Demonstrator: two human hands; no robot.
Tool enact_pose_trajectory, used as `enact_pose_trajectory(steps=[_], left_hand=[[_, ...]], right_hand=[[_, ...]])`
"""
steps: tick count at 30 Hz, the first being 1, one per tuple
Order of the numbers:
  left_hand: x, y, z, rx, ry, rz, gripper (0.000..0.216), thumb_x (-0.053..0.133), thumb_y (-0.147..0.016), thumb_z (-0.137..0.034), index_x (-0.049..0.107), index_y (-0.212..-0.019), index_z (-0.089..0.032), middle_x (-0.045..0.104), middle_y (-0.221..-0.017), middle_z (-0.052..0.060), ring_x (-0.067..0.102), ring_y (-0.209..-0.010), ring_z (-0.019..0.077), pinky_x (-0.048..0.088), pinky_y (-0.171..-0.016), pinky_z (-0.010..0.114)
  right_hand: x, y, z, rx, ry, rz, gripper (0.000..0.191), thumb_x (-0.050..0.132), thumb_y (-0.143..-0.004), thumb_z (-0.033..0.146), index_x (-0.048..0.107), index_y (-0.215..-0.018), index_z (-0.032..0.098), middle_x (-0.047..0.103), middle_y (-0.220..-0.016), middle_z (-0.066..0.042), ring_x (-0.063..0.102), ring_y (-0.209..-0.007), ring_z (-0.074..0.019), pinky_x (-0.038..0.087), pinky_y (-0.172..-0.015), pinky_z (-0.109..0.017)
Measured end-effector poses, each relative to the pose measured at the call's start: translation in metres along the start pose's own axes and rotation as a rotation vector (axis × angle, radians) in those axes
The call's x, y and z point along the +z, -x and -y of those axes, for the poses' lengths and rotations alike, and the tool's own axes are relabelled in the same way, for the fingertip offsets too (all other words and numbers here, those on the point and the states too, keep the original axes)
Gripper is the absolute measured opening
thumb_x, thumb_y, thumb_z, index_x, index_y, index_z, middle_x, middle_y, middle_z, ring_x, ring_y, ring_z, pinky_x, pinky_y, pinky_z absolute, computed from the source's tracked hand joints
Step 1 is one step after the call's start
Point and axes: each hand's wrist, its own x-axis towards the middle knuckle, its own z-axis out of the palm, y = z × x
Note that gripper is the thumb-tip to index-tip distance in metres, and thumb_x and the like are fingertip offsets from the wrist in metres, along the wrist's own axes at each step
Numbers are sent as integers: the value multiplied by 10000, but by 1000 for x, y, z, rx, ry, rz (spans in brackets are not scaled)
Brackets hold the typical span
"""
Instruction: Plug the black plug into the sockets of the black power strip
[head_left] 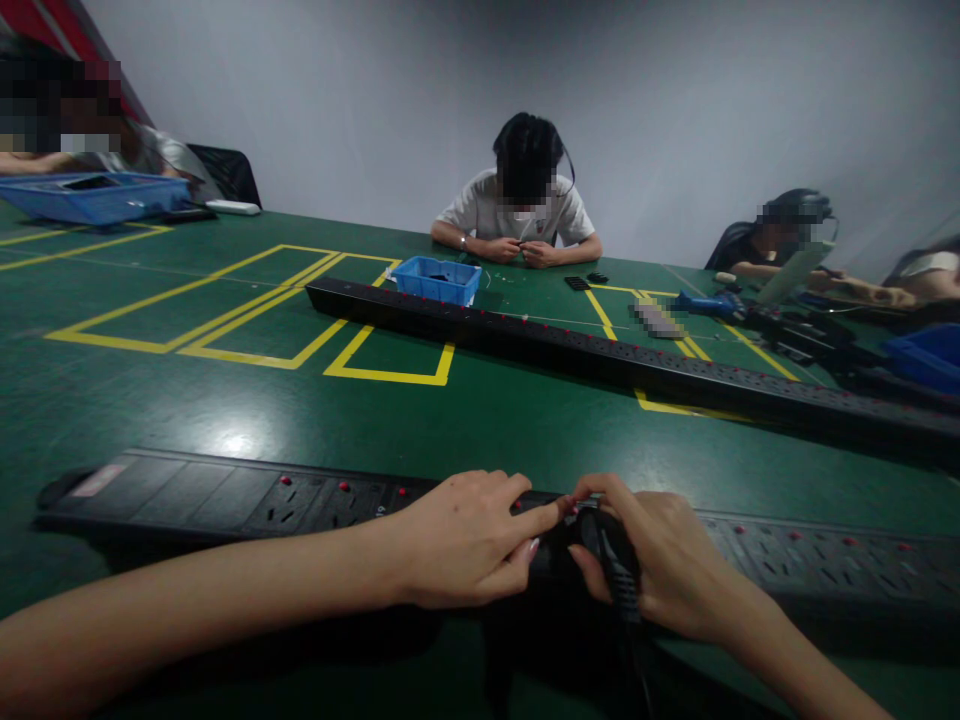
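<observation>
A long black power strip (202, 490), with sockets and small red buttons or lights along its top, lies across the table in front of me. Over its middle, my left hand (472, 540) grips the strip, fingers on top and thumb on the near side. The left index finger reaches toward a black plug (600, 535). My right hand (667, 550) is closed around that plug, thumb and fingers on either side of it. From the plug a black cable (630, 620) runs down toward me. The plug's pins are hidden, and I cannot tell whether they are in a socket.
A second long black power strip (570, 352) lies diagonally farther back. Beyond it stands a small blue basket (442, 280). Another blue basket (97, 197) is at far left. Yellow tape (390, 376) marks the green table (247, 405). A person (517, 220) works opposite; others sit at both sides.
</observation>
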Motion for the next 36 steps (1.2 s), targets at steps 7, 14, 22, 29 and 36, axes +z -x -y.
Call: enact_pose_trajectory(steps=[7, 14, 22, 29, 36], left_hand=[[0, 0, 1, 11, -3, -8, 390, 351, -887, -323, 410, -1257, -212, 541, -994, 85, 553, -861, 218, 476, -732, 357], [1, 0, 1, 11, 0, -17, 451, 349, -889, -329, 330, -1329, -231, 541, -1000, 84, 554, -872, 223, 473, -734, 360], [0, -1, 1, 8, 0, -3, 458, 337, -892, -326, 322, -1339, -223, 544, -1023, 94, 553, -878, 231, 475, -740, 372], [1, 0, 1, 15, 3, -24, 467, 330, -898, -320, 299, -1356, -232, 544, -1009, 90, 554, -871, 225, 473, -740, 369], [-1, 0, 1, 14, 12, -13, 463, 317, -908, -318, 284, -1364, -243, 545, -1021, 90, 560, -880, 225, 471, -759, 372]], right_hand=[[4, 1, 0, -23, 36, -35, 270, 455, -806, 291, 414, -1045, 170, 657, -753, -28, 639, -631, -172, 411, -548, -264], [8, 4, -4, -39, 71, -21, 256, 443, -821, 311, 411, -1037, 177, 647, -753, -29, 642, -648, -193, 425, -547, -284], [8, 5, -4, -39, 68, -26, 257, 432, -826, 317, 432, -1032, 164, 644, -747, -44, 643, -652, -196, 444, -555, -289], [7, 3, -3, -49, 67, -44, 240, 436, -822, 303, 458, -1012, 157, 652, -737, -47, 644, -648, -181, 435, -553, -267], [7, 3, -3, -38, 71, -23, 239, 436, -823, 296, 446, -1021, 163, 651, -750, -45, 644, -657, -189, 434, -560, -276]])
